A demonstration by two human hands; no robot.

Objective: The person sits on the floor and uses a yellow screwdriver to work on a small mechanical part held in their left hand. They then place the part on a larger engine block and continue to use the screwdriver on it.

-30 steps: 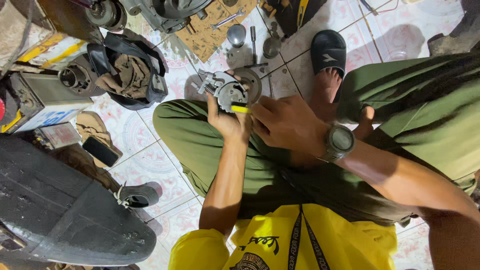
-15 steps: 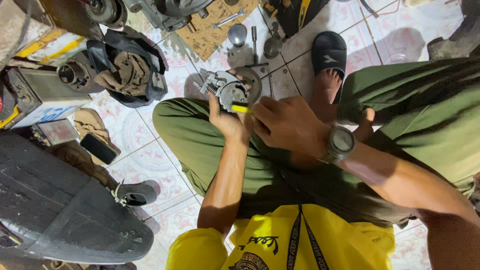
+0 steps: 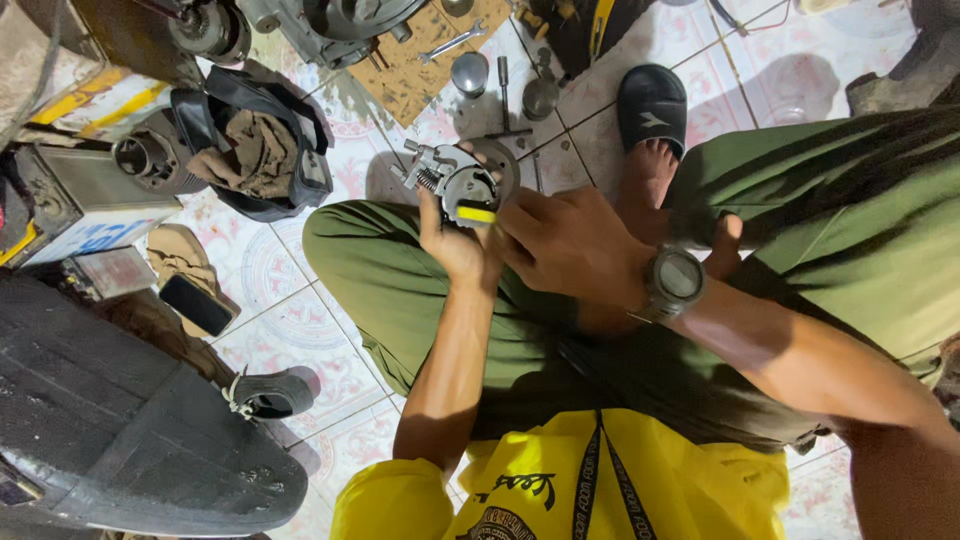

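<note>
I sit low on the patterned tile floor (image 3: pixel 300 330), and my green trouser legs fill most of the middle and right of the view. A big dark plastic panel (image 3: pixel 110 440) crowds the lower left edge. Above it lie a dark phone (image 3: pixel 197 305) and a black bag (image 3: pixel 255 150) stuffed with brown cloth. Metal parts and a wrench (image 3: pixel 455 42) lie on a brown board (image 3: pixel 420 60) along the top edge, and my foot in a black sandal (image 3: pixel 650 105) sits just right of that. Free floor is scarce: only the bare tiles between my left knee and the panel give any room.

My left hand (image 3: pixel 455 245) is raised over my left thigh, fingers wrapped around the underside of a small metal engine part (image 3: pixel 455 180) with a round body and a spring at its left. My right hand (image 3: pixel 570 240), a watch (image 3: pixel 675 282) on its wrist, is curled tight on a yellow-handled tool (image 3: pixel 476 214), its tip pressed against the part's face.
</note>
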